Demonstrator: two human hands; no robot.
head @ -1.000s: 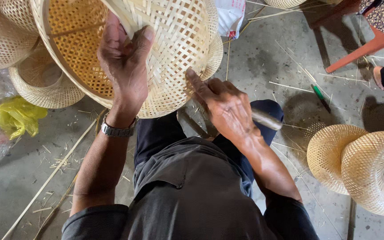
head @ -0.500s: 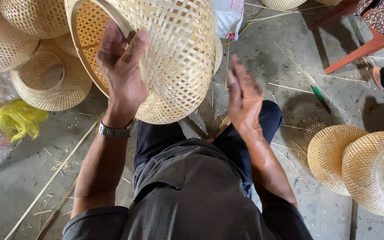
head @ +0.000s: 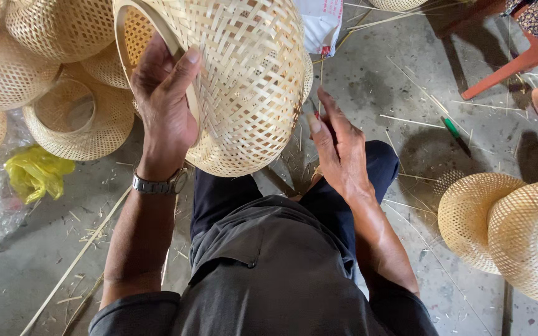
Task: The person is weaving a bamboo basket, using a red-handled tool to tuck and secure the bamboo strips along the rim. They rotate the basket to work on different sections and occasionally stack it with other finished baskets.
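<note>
Nearest the camera sat the person's dark grey shirt (head: 269,274) and dark trousers. Above it, at eleven o'clock, the left hand (head: 163,109), with a metal wristwatch (head: 157,183) on its wrist, gripped the rim of a pale domed basket woven of bamboo strips (head: 244,81), thumb on the outside and fingers curled inside, holding it tilted on its side above the knees. At one o'clock the right hand (head: 337,149) stood just beside the basket's lower edge, fingers straight, close together, holding nothing. Farther off, more woven bamboo baskets (head: 76,118) lay at ten o'clock, a yellow plastic bag (head: 35,174) at nine, two nested baskets (head: 505,230) at three, on the grey concrete floor (head: 406,74).
</note>
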